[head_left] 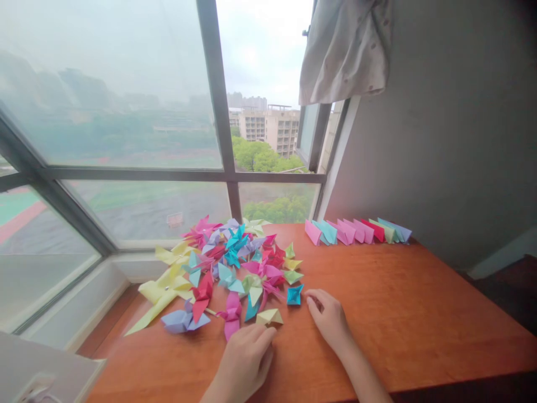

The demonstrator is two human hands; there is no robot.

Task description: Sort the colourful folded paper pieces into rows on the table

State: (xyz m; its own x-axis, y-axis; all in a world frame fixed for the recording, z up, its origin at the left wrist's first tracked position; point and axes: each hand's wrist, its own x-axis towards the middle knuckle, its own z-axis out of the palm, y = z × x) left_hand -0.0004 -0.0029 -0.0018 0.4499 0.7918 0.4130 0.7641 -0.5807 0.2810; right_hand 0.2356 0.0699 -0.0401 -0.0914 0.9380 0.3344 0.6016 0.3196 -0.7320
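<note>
My left hand (247,358) is curled at the table's near side, its fingertips mostly hidden behind the knuckles and thumb. Just beyond it sits a pale yellow folded-paper boat (269,317); whether the hand touches it I cannot tell. On the right, my right hand (329,318) rests by a blue folded-paper boat (295,295), a little apart from it. Its fingers bend loosely, a small gap separates thumb and forefinger, and nothing shows between them. Left of the boats lies a magenta origami piece (232,313), with a red origami piece (203,295) behind it.
A colourful heap of origami, including a yellow pinwheel (165,288), covers the table's left part. Several folded papers (354,231) stand in a row at the back right of the wooden table (403,313). Windows (126,84) rise behind, with a grey curtain (344,53).
</note>
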